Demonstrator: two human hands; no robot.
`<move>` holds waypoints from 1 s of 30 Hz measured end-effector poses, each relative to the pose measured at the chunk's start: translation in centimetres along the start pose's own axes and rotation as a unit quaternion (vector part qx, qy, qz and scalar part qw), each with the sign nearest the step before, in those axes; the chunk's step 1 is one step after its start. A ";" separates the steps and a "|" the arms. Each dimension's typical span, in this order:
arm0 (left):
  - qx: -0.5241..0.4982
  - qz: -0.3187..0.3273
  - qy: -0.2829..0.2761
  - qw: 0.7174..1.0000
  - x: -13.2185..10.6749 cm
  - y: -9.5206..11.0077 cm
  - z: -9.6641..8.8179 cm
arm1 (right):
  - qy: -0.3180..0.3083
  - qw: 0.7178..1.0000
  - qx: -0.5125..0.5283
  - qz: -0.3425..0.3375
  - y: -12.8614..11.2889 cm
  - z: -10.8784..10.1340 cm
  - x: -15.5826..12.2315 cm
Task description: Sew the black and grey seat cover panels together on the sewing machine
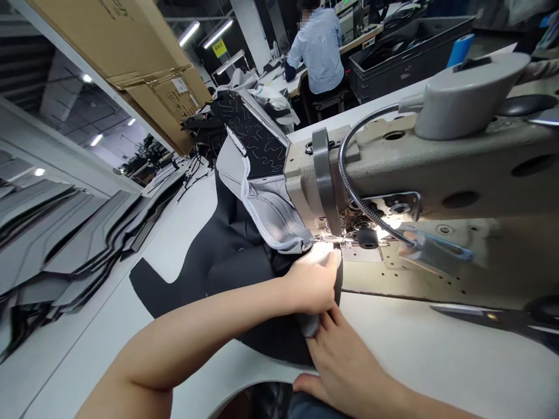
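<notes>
A black fabric piece (236,273) with a grey mesh panel (275,215) lies bunched under the lit needle area of a sewing machine (393,169). My left hand (312,282) is closed on the fabric just in front of the presser foot (334,237), its thumb towards the needle. Below it, my right hand (343,355) grips the near edge of the same piece beside a small grey patch (308,324), with fingertips partly hidden under the left hand. White piping (257,215) borders the mesh. The needle tip cannot be made out.
Scissors (489,317) lie on the white table (406,343) to the right. Stacked grey and black cut pieces (82,244) fill the left side. A cardboard box (131,46) stands behind. Farther back, a person (321,49) sits near a dark crate (406,52).
</notes>
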State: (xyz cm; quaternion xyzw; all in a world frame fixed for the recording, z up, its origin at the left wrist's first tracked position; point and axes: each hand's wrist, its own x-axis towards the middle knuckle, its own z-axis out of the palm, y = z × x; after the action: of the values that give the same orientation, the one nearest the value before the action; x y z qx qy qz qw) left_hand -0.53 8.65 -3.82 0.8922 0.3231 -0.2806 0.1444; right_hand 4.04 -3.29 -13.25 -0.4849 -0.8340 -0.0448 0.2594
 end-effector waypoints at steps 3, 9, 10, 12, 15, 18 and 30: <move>-0.026 -0.008 0.009 1.000 -0.1 0.4 0.1 | 0.041 0.997 -0.060 0.005 -0.6 0.3 -0.8; 0.038 -0.035 -0.061 0.997 -1.8 1.2 0.9 | 0.031 0.996 -0.082 -0.019 -0.8 0.4 -1.5; 0.040 -0.028 -0.050 0.998 -1.7 1.2 1.0 | 0.035 0.996 -0.082 -0.012 -0.6 0.4 -1.4; 0.041 -0.018 -0.013 0.999 -1.2 1.0 1.1 | 0.047 0.995 -0.085 -0.007 -0.1 0.4 -1.2; 0.069 -0.022 0.044 0.996 -0.1 0.6 1.3 | 0.043 0.994 -0.100 -0.019 1.1 0.1 -0.9; 0.102 -0.009 0.102 0.989 0.7 0.2 1.5 | 0.034 0.992 -0.119 -0.025 2.6 -0.1 -0.9; 0.126 0.132 0.315 0.931 -0.3 -2.1 4.1 | 0.083 0.967 -0.206 -0.127 6.0 1.4 -1.8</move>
State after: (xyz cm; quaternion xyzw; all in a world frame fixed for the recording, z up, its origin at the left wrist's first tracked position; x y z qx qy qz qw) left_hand -3.79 8.22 -7.07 0.9801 0.1935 -0.0019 -0.0431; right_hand 9.13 -1.07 -16.37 -0.4124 -0.8372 -0.2884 0.2141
